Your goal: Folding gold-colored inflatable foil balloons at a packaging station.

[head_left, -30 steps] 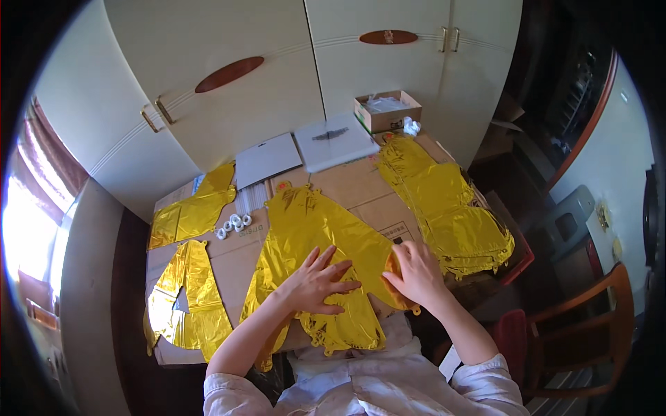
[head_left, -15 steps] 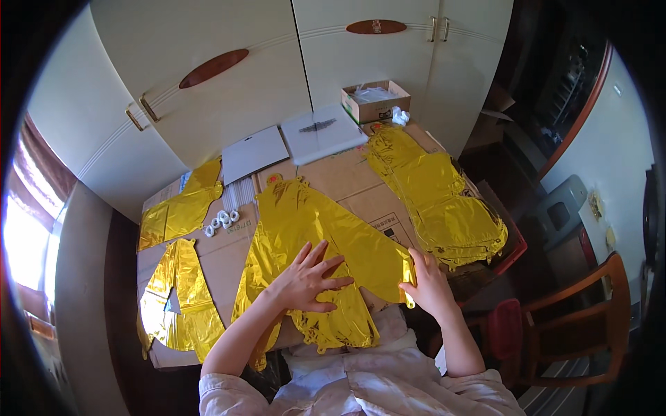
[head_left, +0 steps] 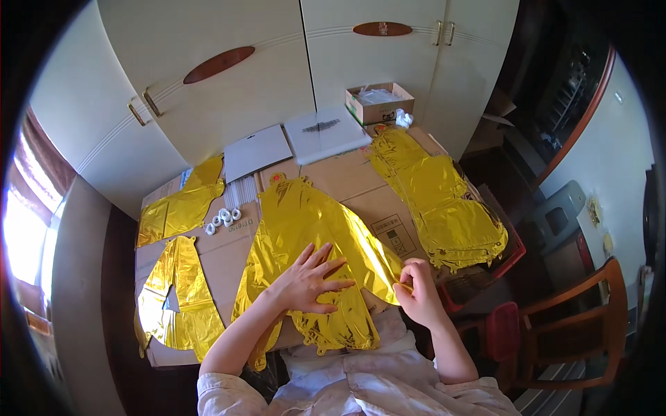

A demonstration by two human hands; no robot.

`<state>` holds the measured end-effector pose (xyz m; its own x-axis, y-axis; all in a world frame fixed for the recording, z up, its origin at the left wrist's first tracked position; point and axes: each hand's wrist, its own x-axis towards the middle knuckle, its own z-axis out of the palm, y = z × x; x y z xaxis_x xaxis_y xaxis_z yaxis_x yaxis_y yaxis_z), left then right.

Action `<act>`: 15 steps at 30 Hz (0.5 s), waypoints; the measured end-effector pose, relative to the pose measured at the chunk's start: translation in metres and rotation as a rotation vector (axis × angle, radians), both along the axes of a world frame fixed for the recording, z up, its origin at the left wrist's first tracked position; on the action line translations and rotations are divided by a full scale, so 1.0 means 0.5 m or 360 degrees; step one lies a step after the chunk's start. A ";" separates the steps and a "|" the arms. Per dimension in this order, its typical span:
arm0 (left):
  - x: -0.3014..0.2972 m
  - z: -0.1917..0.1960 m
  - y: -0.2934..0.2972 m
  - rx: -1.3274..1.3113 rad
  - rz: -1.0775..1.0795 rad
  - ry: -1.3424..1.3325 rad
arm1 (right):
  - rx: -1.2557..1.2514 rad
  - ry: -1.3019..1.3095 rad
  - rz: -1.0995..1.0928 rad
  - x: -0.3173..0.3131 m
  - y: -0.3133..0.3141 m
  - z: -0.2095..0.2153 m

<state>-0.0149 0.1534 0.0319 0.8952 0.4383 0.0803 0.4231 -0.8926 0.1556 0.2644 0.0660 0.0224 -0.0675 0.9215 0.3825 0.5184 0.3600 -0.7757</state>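
Note:
A flat, uninflated gold foil balloon [head_left: 295, 218] lies on the cardboard-covered table before me. My left hand [head_left: 311, 281] rests on its middle, palm down with the fingers spread. At the balloon's right corner, my right hand [head_left: 420, 291] pinches the foil between thumb and fingers, and that flap is bent and creased towards the grip. The balloon's far end narrows to a tab with a red mark. To the left, a gold foil balloon with a triangular hole [head_left: 182, 298] lies apart from my left forearm.
Several white ribbon rolls [head_left: 223, 218] sit beside a gold foil sheet [head_left: 184, 208]. More gold foil balloons [head_left: 444, 208] lie stacked at the right. A grey flat panel [head_left: 257, 152], a white box [head_left: 326, 135] and an open carton [head_left: 380, 111] line the back. A wooden chair [head_left: 572, 319] stands at right.
My right hand has drawn slightly inward and its fingers have curled tighter on the foil corner. The right flap now bends and shines more. My left hand stays in place.

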 end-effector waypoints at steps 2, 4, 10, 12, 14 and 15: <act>-0.005 0.007 -0.004 0.0000 0.0009 -0.0004 | -0.0018 0.0081 -0.0018 -0.021 -0.009 0.002; -0.007 0.005 -0.005 -0.0002 0.0010 -0.0018 | 0.0127 0.0121 -0.0041 -0.052 -0.014 0.029; -0.008 0.012 -0.003 0.0008 -0.0013 0.0060 | 0.0056 0.0133 0.0038 -0.114 -0.046 0.040; 0.014 0.050 0.001 -0.0071 0.0085 0.0712 | 0.0058 0.0192 0.0252 -0.142 -0.048 0.030; 0.011 0.043 0.004 -0.0136 0.0098 0.0603 | 0.0120 0.0014 0.0353 -0.161 -0.057 0.034; -0.012 0.014 0.005 -0.0160 0.0064 0.0172 | 0.0192 -0.0056 0.0369 -0.171 -0.058 0.030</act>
